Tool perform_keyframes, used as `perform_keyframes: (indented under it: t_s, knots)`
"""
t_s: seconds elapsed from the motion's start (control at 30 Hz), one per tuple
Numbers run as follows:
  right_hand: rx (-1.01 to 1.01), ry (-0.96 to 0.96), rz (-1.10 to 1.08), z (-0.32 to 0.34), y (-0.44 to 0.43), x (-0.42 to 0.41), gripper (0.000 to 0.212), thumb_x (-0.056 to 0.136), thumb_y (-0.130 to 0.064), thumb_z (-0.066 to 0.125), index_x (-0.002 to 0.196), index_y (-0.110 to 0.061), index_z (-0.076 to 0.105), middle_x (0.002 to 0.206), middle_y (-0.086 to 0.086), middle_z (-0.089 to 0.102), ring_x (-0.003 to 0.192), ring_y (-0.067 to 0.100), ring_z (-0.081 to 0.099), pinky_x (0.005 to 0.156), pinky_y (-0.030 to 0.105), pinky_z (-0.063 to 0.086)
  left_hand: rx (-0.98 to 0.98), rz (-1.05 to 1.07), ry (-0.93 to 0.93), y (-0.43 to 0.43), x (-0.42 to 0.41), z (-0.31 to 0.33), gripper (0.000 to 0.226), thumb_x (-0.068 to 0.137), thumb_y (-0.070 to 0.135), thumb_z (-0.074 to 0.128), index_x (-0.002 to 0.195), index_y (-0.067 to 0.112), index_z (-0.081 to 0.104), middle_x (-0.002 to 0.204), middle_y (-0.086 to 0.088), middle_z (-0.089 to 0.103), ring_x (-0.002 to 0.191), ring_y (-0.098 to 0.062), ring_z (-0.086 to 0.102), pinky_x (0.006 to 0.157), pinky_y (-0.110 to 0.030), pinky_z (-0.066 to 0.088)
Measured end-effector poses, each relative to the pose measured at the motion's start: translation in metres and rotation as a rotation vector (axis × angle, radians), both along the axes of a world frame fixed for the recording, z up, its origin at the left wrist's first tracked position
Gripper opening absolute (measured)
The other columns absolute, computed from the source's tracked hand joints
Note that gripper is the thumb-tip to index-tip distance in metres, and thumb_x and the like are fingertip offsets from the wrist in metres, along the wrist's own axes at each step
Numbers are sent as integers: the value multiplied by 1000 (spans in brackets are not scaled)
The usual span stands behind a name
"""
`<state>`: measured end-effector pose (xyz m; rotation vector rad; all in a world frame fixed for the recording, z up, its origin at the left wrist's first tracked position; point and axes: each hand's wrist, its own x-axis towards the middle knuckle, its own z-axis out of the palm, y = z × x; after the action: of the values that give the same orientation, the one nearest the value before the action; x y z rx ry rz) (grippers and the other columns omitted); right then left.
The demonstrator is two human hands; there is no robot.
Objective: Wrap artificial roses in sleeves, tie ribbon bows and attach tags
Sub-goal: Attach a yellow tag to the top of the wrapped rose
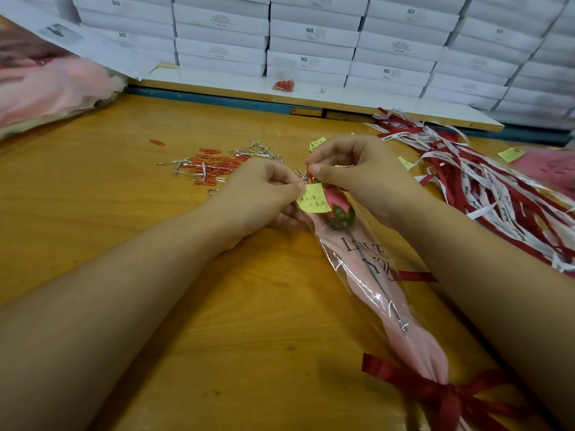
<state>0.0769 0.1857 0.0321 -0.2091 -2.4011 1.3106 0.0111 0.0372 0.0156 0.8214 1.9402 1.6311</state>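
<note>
Yellow tabletop (93, 181) spreads before you, white boxes (311, 32) stacked behind. Your left hand (264, 188) pinches the yellow tag (314, 203); your right hand (351, 169) pinches the sleeve (367, 275) top just above it. The rose (334, 200) lies inside, below the grip, with the red bow (445, 396) nearest you.

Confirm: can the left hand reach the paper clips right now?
Probably yes: the clips lie just beyond the left hand, nothing between, but it pinches the tag.

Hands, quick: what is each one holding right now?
Left hand: closed, pinching the small yellow handwritten paper tag.
Right hand: closed, pinching the top of the clear pink-lined plastic rose sleeve; anything smaller cannot be told.
</note>
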Motion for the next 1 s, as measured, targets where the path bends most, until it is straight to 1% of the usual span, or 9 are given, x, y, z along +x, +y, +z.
perform_keyframes:
  t_s: [0.1, 0.17, 0.23, 0.33, 0.43, 0.57, 0.7, 0.87, 1.0]
  knots:
    - [-94, 26, -5, 0, 0, 0, 15, 84, -7, 69, 81, -22, 69, 71, -4, 70, 72, 14, 67, 69, 27, 56, -8, 0, 5, 0, 0, 1, 13, 94, 7, 56, 82, 7, 63, 51, 2, 65, 55, -14, 69, 52, -19, 55]
    - [-170, 33, 14, 0, -1, 0, 16, 84, -6, 67, 83, -21, 71, 72, -1, 71, 75, 16, 69, 64, 23, 56, -7, 0, 9, 0, 0, 1, 15, 93, 6, 56, 81, 7, 62, 50, 2, 64, 54, -13, 68, 51, -19, 54]
    - [-209, 31, 32, 1, -2, 1, 15, 84, -5, 67, 84, -20, 72, 70, -1, 72, 72, 12, 70, 57, 17, 51, 2, 8, 2, 1, 1, 1, 15, 93, 6, 56, 80, 7, 62, 50, 2, 64, 54, -13, 68, 51, -20, 55]
    - [-180, 19, 28, 0, -2, 2, 14, 84, -6, 68, 82, -19, 72, 73, 2, 72, 65, 8, 67, 57, 17, 51, 1, 31, 1, 2, 0, 0, 12, 93, 7, 56, 83, 6, 63, 55, -1, 66, 55, -14, 68, 57, -25, 59]
    - [-164, 41, 14, 0, -3, 1, 16, 85, -6, 67, 82, -21, 71, 73, 0, 72, 73, 11, 69, 66, 21, 54, 2, 36, 1, 2, -1, 0, 10, 93, 7, 57, 87, 4, 64, 57, -1, 67, 55, -14, 69, 56, -24, 59]
    - [-182, 62, -17, 0, -3, 0, 12, 87, -6, 65, 85, -17, 69, 76, 5, 71, 73, 13, 69, 61, 18, 53, 4, 42, 3, 2, -2, 1, 10, 93, 6, 57, 90, 1, 65, 64, -6, 69, 56, -14, 69, 56, -23, 58]
    - [-145, 37, -25, 0, -4, 0, 14, 86, -6, 67, 81, -18, 69, 78, 6, 71, 72, 14, 67, 63, 21, 56, 8, 47, 6, 3, -2, -1, 11, 93, 7, 56, 90, 1, 64, 58, -2, 69, 54, -13, 68, 60, -27, 60]
    - [-118, -8, 4, 0, -2, 2, 14, 84, -6, 68, 80, -20, 69, 76, 3, 71, 71, 12, 67, 65, 21, 56, 19, 49, -7, 2, -2, -1, 10, 93, 6, 56, 88, 1, 64, 58, -2, 69, 53, -13, 68, 52, -22, 56]
    - [-49, -37, 45, -1, -3, 3, 10, 85, -8, 68, 83, -17, 70, 70, -4, 68, 61, 2, 60, 56, 15, 47, 33, 42, -17, 1, 0, 0, 13, 94, 6, 55, 86, 2, 64, 54, 0, 67, 51, -11, 67, 48, -17, 52]
